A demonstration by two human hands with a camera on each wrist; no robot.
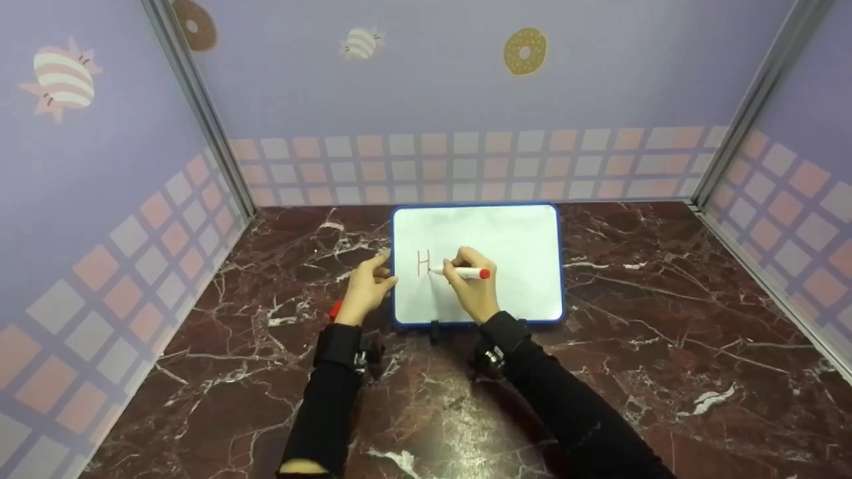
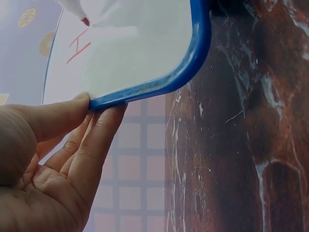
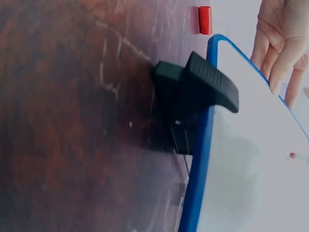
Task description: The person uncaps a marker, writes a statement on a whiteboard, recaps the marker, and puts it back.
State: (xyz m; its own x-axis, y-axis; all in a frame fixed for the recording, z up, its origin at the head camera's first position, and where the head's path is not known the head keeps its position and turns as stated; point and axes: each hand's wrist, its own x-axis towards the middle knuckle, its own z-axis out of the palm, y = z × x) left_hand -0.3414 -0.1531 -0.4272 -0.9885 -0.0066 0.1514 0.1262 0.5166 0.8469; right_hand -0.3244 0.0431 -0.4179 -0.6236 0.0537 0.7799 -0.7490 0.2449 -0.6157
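Note:
A blue-framed whiteboard (image 1: 519, 246) stands tilted back on the table, with a red letter H (image 1: 423, 263) near its left side. My right hand (image 1: 478, 286) holds a white marker with a red end (image 1: 469, 273), its tip at the foot of the H's right stroke. In the left wrist view the marker's red tip (image 2: 85, 21) is close over the board surface. At the board's left edge, my left hand (image 1: 365, 286) pinches the frame, thumb (image 2: 58, 116) in front and fingers behind. The right hand itself is out of the right wrist view.
A black stand (image 3: 193, 92) hooks over the board's lower edge. Left of the board, a red marker cap (image 1: 337, 309) lies on the dark marbled table (image 1: 639, 372). Patterned lilac panels (image 1: 432, 86) enclose the table at the back and both sides.

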